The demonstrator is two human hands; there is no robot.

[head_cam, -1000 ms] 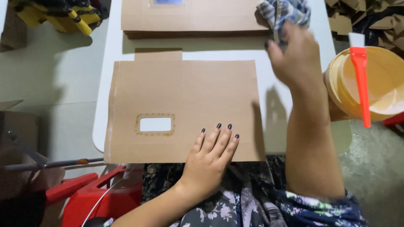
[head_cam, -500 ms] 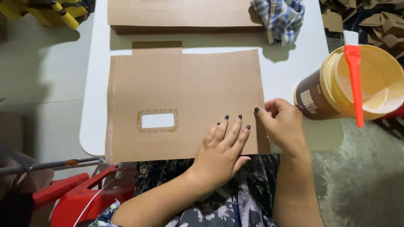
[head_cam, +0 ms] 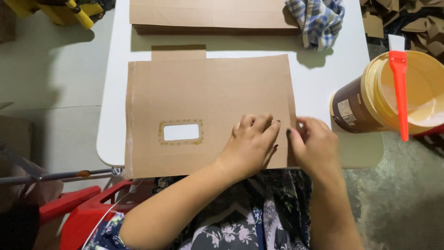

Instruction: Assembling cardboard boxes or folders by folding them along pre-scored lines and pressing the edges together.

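Brown paper sheet (head_cam: 208,111) lies flat mid-desk (head_cam: 333,78). Left hand (head_cam: 249,146) presses it, fingers together; right hand (head_cam: 314,148), at 3 o'clock, pinches the edge flap. I judge the side fold underway, not finished.

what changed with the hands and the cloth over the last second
The right hand let go of the checked cloth at the far side of the table and came back to the right edge of the brown paper sheet, where it now pinches the flap. The left hand, flat before, curled its fingers. Sheet, cloth, bucket and red brush stayed put.
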